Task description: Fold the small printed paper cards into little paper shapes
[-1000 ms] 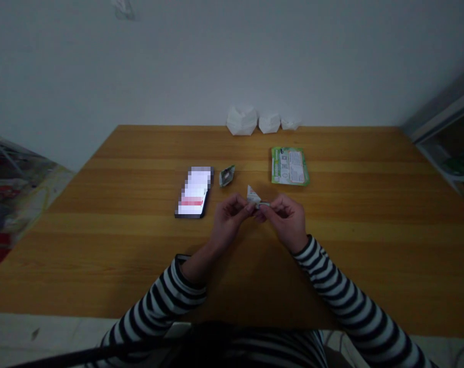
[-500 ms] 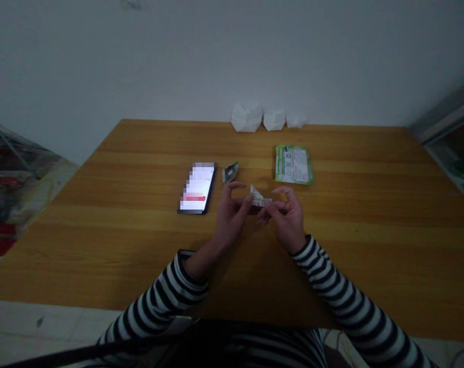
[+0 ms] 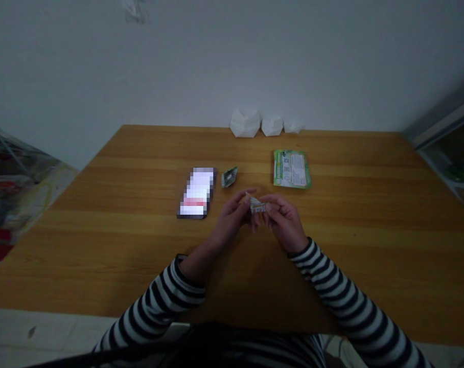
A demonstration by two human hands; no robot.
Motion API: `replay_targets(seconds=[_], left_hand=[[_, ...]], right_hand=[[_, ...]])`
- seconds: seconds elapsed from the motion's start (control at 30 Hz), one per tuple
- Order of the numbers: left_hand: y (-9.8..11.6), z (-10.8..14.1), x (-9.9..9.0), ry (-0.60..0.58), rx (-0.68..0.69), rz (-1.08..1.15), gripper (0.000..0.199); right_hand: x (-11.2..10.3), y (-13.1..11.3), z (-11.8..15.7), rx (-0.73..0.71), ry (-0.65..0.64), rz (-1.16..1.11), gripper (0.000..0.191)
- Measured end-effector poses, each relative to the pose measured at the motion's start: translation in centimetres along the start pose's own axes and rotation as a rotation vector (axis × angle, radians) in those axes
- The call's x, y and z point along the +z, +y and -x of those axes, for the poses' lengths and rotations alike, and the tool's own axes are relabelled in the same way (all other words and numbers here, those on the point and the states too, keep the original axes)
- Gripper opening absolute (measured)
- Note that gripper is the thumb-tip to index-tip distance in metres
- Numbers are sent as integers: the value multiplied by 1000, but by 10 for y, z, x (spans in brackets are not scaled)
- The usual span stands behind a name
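My left hand (image 3: 230,220) and my right hand (image 3: 283,222) meet above the wooden table, pinching a small folded piece of printed paper (image 3: 257,205) between their fingertips. The paper is white with grey-green print, and my fingers hide part of it. Just beyond my left hand lies a small folded paper piece (image 3: 229,177) in grey and green. A smartphone (image 3: 196,193) with a lit, blurred screen lies to the left of my hands. A green and white printed sheet (image 3: 292,169) lies beyond my right hand.
Several white folded paper shapes (image 3: 245,123) stand along the far edge of the wooden table (image 3: 147,204), against a white wall. Plastic-wrapped items (image 3: 9,174) sit beyond the left edge. A shelf unit (image 3: 446,148) stands at the right.
The folded paper has turned and now looks flatter and lower, with its pointed corner no longer standing up. My left fingers have closed in around it from their spread position.
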State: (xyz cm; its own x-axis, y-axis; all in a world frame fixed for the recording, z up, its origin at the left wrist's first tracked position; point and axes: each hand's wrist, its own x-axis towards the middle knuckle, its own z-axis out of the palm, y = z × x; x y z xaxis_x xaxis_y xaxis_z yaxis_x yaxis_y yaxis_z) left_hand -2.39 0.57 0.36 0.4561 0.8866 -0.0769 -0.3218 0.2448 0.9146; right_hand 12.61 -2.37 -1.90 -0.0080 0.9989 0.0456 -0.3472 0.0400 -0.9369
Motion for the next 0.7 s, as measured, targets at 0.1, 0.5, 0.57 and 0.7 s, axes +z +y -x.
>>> replay_targets(seconds=[0.1, 0.5, 0.57, 0.7], left_hand=[[1, -1, 0, -20, -12, 0, 41], [3, -5, -10, 52, 156, -356, 34], [1, -5, -10, 58, 141, -368, 33], [-1, -4, -6, 75, 96, -376, 32]], right_hand=[[1, 2, 0, -18, -12, 41, 24], [0, -8, 2, -125, 159, 208, 17], [-2, -7, 1, -89, 120, 209, 16], [-3, -2, 1, 2, 52, 130, 17]])
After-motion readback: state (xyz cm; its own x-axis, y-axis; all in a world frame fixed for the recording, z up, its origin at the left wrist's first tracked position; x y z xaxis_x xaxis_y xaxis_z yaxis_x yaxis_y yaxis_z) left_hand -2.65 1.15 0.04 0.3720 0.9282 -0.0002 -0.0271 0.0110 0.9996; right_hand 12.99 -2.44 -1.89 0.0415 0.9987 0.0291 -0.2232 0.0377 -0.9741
